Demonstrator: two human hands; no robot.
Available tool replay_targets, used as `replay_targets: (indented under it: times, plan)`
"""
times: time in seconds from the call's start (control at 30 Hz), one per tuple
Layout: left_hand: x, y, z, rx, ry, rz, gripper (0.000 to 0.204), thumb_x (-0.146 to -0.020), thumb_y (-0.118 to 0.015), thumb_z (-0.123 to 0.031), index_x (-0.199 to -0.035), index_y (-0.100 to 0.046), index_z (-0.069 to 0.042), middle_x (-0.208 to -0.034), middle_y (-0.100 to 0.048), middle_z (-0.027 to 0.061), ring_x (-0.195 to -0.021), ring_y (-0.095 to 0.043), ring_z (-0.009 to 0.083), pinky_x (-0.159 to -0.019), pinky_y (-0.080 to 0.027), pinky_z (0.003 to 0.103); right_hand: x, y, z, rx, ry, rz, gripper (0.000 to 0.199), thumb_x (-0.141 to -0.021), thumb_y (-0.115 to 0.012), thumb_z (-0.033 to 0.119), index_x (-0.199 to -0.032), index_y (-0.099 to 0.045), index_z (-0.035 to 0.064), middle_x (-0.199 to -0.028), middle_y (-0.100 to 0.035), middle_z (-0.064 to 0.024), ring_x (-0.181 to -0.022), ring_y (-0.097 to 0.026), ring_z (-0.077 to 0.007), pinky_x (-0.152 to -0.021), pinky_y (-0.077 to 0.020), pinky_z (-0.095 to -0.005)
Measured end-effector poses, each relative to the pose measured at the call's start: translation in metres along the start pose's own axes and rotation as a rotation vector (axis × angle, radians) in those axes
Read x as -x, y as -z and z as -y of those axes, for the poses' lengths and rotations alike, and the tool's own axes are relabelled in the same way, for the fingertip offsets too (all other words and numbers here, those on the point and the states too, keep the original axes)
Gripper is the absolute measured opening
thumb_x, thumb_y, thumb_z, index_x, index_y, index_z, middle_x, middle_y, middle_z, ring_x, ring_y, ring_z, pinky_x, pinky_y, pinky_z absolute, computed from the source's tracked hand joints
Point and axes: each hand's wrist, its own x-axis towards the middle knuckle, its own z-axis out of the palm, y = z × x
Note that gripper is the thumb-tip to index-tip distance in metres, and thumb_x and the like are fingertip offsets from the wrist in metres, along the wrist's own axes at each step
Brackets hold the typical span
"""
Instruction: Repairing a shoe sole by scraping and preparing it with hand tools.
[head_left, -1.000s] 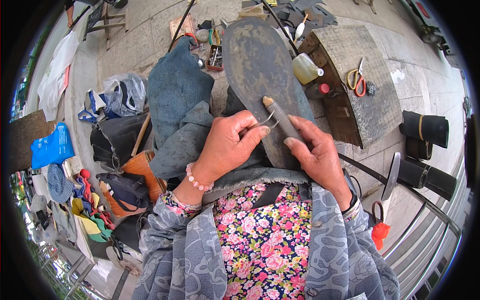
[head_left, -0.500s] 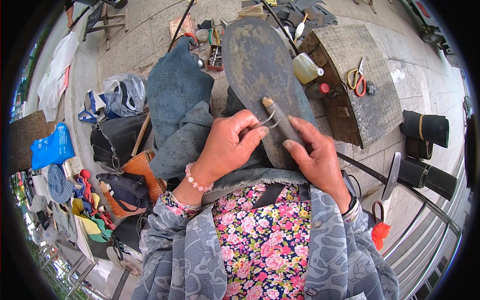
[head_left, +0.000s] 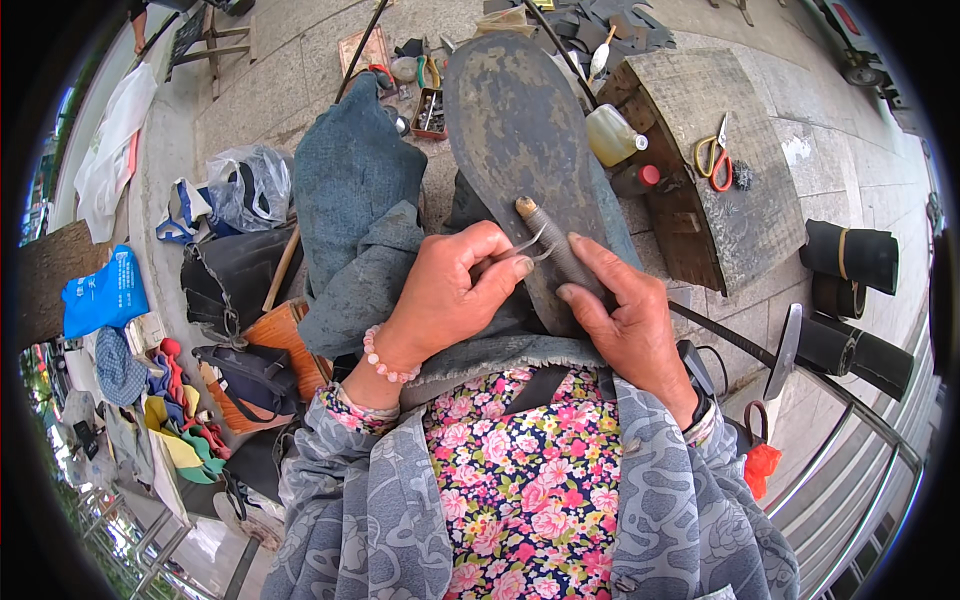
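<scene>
Across my lap lies a long, dark, scuffed board shaped like a shoe sole (head_left: 510, 110). Over its lower half my right hand (head_left: 635, 310) grips a wooden stick wound closely with grey cord (head_left: 560, 247); the bare wooden tip shows at the upper end. My left hand (head_left: 450, 285), closed in a pinch, holds a loose strand of the cord (head_left: 532, 243) that runs to the stick. The left fingertips are just beside the winding. How the strand continues inside the left fingers is hidden.
A wooden box (head_left: 700, 150) at the right bears scissors (head_left: 715, 160). Beside it stand a yellowish plastic bottle (head_left: 612, 137) and a red-capped bottle (head_left: 637, 180). Rolls of black sheet (head_left: 848, 258) lie far right. Bags and a wooden handle (head_left: 283, 268) are at the left.
The wound stick has shifted slightly left. My right hand's index finger now stretches further up along it. My left hand stays pinched on the strand, nearly in place.
</scene>
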Motion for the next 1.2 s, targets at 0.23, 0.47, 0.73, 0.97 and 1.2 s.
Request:
replay_targets:
  times: [0.23, 0.47, 0.73, 0.97, 1.2]
  plan:
    - [-0.001, 0.002, 0.001, 0.019, 0.017, 0.034, 0.012, -0.090, -0.062, -0.008, -0.081, -0.056, -0.002, -0.069, -0.048, -0.0069, -0.063, -0.040, -0.0006, -0.054, -0.034, 0.019, 0.000, 0.004, -0.006, -0.175, -0.114, 0.030, 0.044, -0.084, -0.067, 0.007, -0.125, -0.055, -0.0023, -0.110, -0.066, -0.0167, -0.095, -0.065, -0.0224, -0.083, -0.0500, -0.0314]
    - [-0.002, 0.000, 0.005, -0.003, -0.015, 0.016, 0.013, -0.091, -0.062, -0.009, -0.082, -0.056, -0.002, -0.070, -0.049, -0.0056, -0.065, -0.042, 0.0006, -0.055, -0.036, 0.020, -0.007, 0.023, 0.000, -0.424, -0.459, 0.221, 0.042, -0.089, -0.061, 0.010, -0.128, -0.053, -0.0023, -0.081, -0.059, -0.0038, -0.063, -0.055, -0.0069, -0.053, -0.0449, -0.0211]
    - [-0.003, -0.001, 0.006, -0.007, 0.015, 0.037, 0.013, -0.091, -0.062, -0.010, -0.083, -0.058, -0.001, -0.070, -0.052, -0.0050, -0.066, -0.045, 0.0009, -0.057, -0.038, 0.020, -0.007, 0.022, 0.000, -0.483, -0.412, 0.183, 0.042, -0.090, -0.061, 0.012, -0.129, -0.053, -0.0008, -0.077, -0.055, -0.0009, -0.057, -0.048, -0.0037, -0.045, -0.0380, -0.0192]
    - [-0.003, -0.001, 0.003, -0.016, 0.026, 0.044, 0.014, -0.091, -0.062, -0.011, -0.083, -0.058, -0.001, -0.069, -0.051, -0.0051, -0.065, -0.044, 0.0009, -0.056, -0.037, 0.020, -0.008, 0.022, 0.001, -0.466, -0.406, 0.188, 0.042, -0.089, -0.061, 0.012, -0.128, -0.054, -0.0015, -0.079, -0.056, -0.0012, -0.061, -0.050, -0.0039, -0.046, -0.0394, -0.0194]
    - [-0.003, -0.001, 0.003, -0.023, 0.030, 0.038, 0.015, -0.091, -0.063, -0.011, -0.082, -0.057, -0.001, -0.068, -0.050, -0.0049, -0.064, -0.043, 0.0010, -0.055, -0.036, 0.020, -0.008, 0.022, 0.002, -0.450, -0.404, 0.181, 0.042, -0.089, -0.062, 0.012, -0.128, -0.054, -0.0016, -0.080, -0.057, -0.0013, -0.060, -0.050, -0.0041, -0.047, -0.0391, -0.0196]
